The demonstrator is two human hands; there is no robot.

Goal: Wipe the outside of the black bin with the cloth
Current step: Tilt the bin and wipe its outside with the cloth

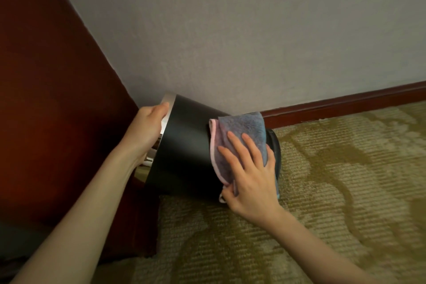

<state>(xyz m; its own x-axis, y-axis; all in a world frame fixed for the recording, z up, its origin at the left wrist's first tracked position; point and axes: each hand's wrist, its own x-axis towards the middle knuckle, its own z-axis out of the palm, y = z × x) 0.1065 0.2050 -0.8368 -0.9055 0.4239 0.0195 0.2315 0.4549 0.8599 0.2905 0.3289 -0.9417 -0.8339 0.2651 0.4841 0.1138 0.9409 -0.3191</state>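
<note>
Wooden panel [46,99]: dark reddish-brown, fills the left side; it leans away toward the upper left and meets the wall behind the bin.
Left hand [147,127]: reaches in from the lower left on a bare forearm; it is closed around the bin's metal rim, thumb lying over the outside of the band, the other fingers hidden behind the rim.
Rim [166,114]: a silver band around the bin's open mouth, which faces left toward the panel.
Bin [184,145]: black, round, tipped over onto its side in the corner between panel and wall; its base points right and sits low against the carpet.
Cloth [242,131]: grey-blue with a pink edge, draped over the bin's outer wall near the base end.
Right hand [251,168]: comes in from the lower right; palm down, fingers slightly spread and pressed flat on the cloth, thumb tucked under its lower corner.
Wall [253,30]: pale grey, textured, across the top.
Skirting board [345,104]: dark red-brown strip running to the right edge.
Carpet [345,191]: olive and tan, swirling pattern.
</note>
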